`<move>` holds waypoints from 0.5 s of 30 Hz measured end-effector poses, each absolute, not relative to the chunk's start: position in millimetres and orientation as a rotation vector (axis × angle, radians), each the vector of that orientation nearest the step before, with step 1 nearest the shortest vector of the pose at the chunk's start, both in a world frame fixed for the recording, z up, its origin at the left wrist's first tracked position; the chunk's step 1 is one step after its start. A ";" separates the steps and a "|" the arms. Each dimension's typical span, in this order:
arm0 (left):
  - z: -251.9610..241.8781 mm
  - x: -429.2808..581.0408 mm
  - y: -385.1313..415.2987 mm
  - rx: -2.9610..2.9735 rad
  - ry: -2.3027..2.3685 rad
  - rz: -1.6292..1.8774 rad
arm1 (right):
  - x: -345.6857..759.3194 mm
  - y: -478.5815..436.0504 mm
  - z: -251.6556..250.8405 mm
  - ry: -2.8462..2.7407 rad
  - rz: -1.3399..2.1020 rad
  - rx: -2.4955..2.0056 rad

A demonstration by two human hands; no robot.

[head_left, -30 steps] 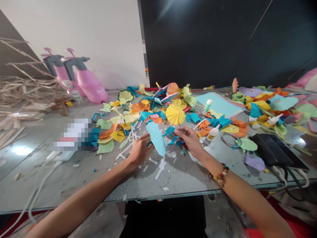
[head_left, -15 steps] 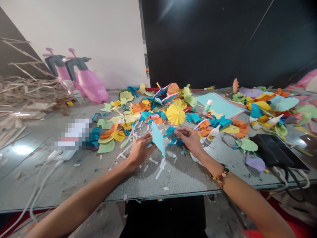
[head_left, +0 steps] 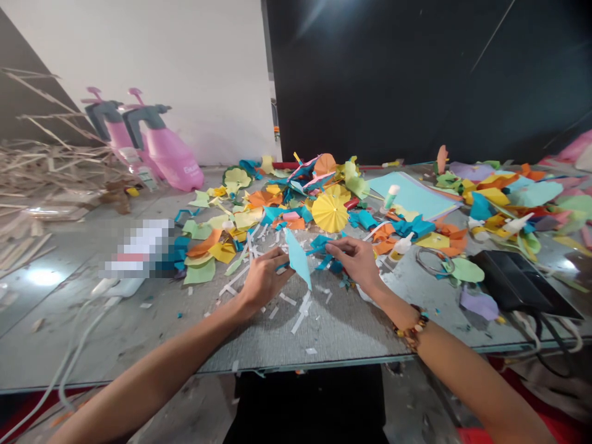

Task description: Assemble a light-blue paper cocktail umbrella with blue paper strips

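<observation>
Centrally, above the near part of the grey table (head_left: 259, 345), two bare hands worked with cut paper. The left hand (head_left: 267, 275) was closed about a light blue paper piece (head_left: 299, 259), which stood tilted, its lower point directed toward the table edge; the exact placing of the fingertips behind it could not be told. The right hand (head_left: 356, 262) pinched a darker blue paper piece (head_left: 318, 244) between thumb and forefinger, just beside the lighter one; whether the two pieces touched could not be told. A beaded bracelet (head_left: 413, 328) circled the right wrist. Beneath and around the hands lay narrow white strips (head_left: 301, 313). Beyond them, a yellow pleated disc (head_left: 330, 213) rested among orange, green and blue scraps. To the right of the right hand lay a small glue bottle (head_left: 400, 246) and, farther right, a coil of wire (head_left: 433, 262), a pale green paper oval (head_left: 467, 270) and a black box (head_left: 513, 280). A glue stick (head_left: 391, 197) stood tilted before stacked paper sheets (head_left: 414, 192). At the far left, pink spray bottles (head_left: 173, 157) stood near a heap of thin wooden sticks (head_left: 41, 163).
</observation>
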State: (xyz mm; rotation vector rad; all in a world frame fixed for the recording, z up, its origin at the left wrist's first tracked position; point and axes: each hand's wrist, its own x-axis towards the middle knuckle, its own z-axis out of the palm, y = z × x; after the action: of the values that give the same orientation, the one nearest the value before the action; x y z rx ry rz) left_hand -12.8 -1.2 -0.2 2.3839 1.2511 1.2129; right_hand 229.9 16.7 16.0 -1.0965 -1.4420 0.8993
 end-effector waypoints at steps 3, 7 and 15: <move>1.7 -11.3 -2.0 2.430 1.266 1.238 | 228.8 15.5 15.3 -1.440 0.876 -1.108; 2.7 -10.1 -3.7 2.511 1.280 1.251 | 226.7 13.6 12.8 -1.430 0.822 -1.109; -2.1 -14.2 -3.2 2.626 1.233 1.266 | 225.1 14.1 8.7 -1.394 0.843 -1.096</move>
State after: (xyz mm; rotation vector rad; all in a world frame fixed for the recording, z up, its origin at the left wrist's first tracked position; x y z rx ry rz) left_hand -14.2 -3.2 -2.1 2.6262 1.2335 1.2663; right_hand 225.1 14.1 8.7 -1.0957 -1.3945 0.8430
